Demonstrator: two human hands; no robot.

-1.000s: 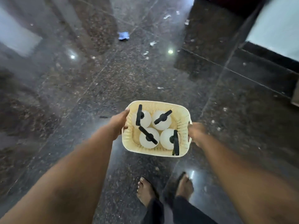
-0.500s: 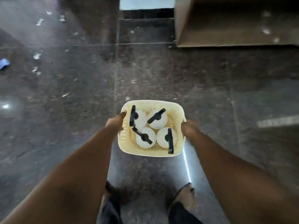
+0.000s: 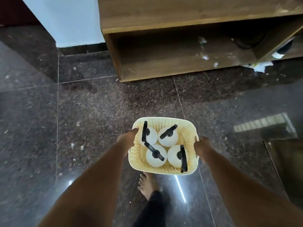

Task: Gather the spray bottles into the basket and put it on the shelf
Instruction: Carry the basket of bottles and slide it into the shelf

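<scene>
I hold a cream perforated plastic basket [image 3: 188, 136] in the air above the dark floor. My left hand [image 3: 127, 139] grips its left rim and my right hand [image 3: 202, 147] grips its right rim. Inside stand several white spray bottles [image 3: 168, 136] with black trigger heads, seen from above. Ahead is a low wooden shelf unit [image 3: 180, 61] with an open bottom compartment at floor level, a stride beyond the basket.
Dark polished stone floor [image 3: 82, 120] with scattered white scraps. A pale wall corner [image 3: 65, 22] stands left of the shelf. White litter and a dark cable lie at the shelf's right end [image 3: 262, 63]. A brown board edge [image 3: 287, 161] is at right. My bare foot [image 3: 146, 184] is below the basket.
I have turned and walked toward the shelf; it has come closer and fills the top of the view. Both hands keep their grip on the basket.
</scene>
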